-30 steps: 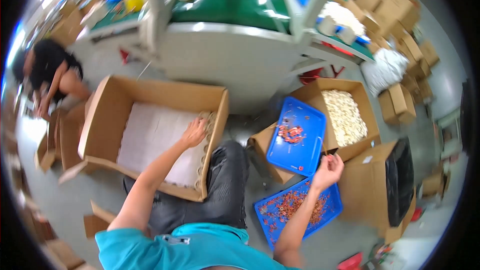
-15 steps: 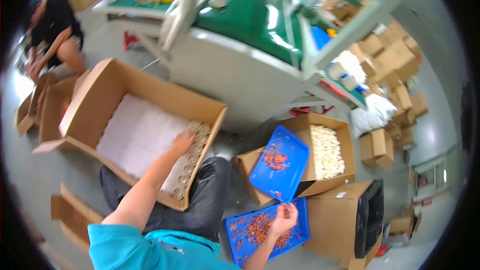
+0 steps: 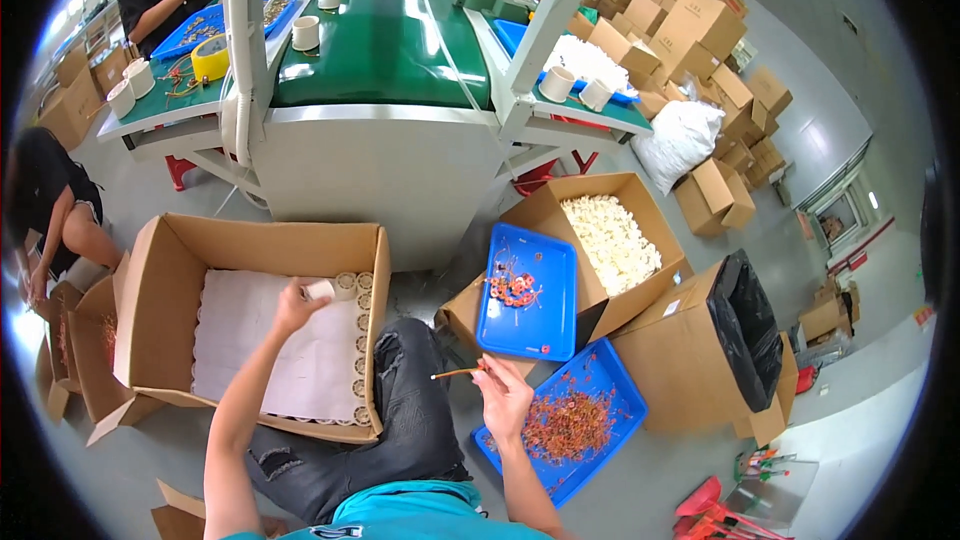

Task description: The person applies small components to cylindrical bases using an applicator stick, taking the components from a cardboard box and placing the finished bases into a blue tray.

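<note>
Holding a small white spool (image 3: pixel 320 289) pinched in its fingers, left hand (image 3: pixel 293 308) hovers over the cardboard box (image 3: pixel 160 270), left of centre. Right hand (image 3: pixel 503 395), lower centre, is clamped on a thin orange wire (image 3: pixel 455 373) beside the blue tray (image 3: pixel 610 380).

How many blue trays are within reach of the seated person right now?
2. One blue tray rests tilted on the open cardboard boxes, holding a few coils. The other blue tray lies on the floor by the right hand, heaped with orange parts. More sit on far benches.

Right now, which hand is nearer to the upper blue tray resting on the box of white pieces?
Right. The right hand holds a thin stick just below the upper blue tray. The left hand is farther away, holding a small white roll over the big cardboard box.
</note>
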The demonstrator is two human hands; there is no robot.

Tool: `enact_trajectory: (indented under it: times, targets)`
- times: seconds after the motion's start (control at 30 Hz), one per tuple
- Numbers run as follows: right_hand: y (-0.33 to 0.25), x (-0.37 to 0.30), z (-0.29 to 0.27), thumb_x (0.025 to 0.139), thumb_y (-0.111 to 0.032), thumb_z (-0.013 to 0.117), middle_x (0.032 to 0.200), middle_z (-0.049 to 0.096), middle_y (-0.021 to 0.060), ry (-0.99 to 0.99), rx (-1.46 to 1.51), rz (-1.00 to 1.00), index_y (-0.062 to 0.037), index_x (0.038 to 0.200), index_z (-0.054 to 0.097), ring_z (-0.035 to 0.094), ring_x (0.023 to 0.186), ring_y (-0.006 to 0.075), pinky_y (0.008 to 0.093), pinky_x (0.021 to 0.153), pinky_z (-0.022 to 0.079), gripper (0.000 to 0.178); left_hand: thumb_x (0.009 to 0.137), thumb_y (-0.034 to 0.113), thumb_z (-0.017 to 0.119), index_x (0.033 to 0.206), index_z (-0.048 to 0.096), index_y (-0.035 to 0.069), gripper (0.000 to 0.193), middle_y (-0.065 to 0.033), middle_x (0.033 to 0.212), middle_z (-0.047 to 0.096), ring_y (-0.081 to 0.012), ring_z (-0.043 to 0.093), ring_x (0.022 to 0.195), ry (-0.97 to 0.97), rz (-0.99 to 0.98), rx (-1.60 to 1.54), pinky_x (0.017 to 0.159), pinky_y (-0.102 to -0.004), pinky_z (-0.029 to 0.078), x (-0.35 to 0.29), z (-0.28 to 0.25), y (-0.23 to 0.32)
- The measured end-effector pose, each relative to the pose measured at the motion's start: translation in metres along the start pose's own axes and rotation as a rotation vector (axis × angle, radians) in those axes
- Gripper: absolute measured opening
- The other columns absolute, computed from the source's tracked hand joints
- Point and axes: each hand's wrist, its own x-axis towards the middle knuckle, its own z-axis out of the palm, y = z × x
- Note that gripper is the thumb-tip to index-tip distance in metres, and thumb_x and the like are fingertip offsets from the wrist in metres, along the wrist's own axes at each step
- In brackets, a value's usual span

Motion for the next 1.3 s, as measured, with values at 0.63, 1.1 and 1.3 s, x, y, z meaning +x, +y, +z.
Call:
enact_trajectory:
  times: [0.63,1.1,1.3]
  targets:
    - [-0.027,-0.024,0.081,0.082,0.011,0.068,0.103,0.066,0.0093,-0.366,0.106,-0.02,0.0042,0.104,0.07,0.066,0.085,0.013,0.0238,0.076,0.055,0.023,0.061,0.011,0.085,0.103,0.062,0.008,0.048,-0.0196,0.13,0.053,-0.0374,0.052,0.12,0.033,0.467,-0.153,0.095,-0.0463,0.046,-0.273,-0.057,0.203]
    - [-0.027,-0.023,0.061,0.08,0.016,0.066,0.108,0.066,0.0134,-0.548,0.371,0.158,0.0071,0.106,0.068,0.068,0.092,0.0199,0.0282,0.081,0.057,0.028,0.06,0.003,0.078,0.102,0.059,0.007,0.047,-0.0071,0.097,0.065,-0.0273,0.062,0.084,0.312,0.729,0.112,0.072,-0.0378,0.044,-0.25,-0.063,0.192]
    - [-0.027,-0.028,0.064,0.079,0.016,0.067,0.109,0.066,0.0137,-0.531,0.182,-0.04,0.0069,0.104,0.068,0.068,0.094,0.0192,0.0276,0.083,0.056,0.027,0.055,0.001,0.079,0.106,0.059,0.006,0.055,-0.0081,0.099,0.065,-0.0261,0.062,0.089,0.284,0.71,0.221,0.075,-0.0383,0.045,-0.243,-0.065,0.186]
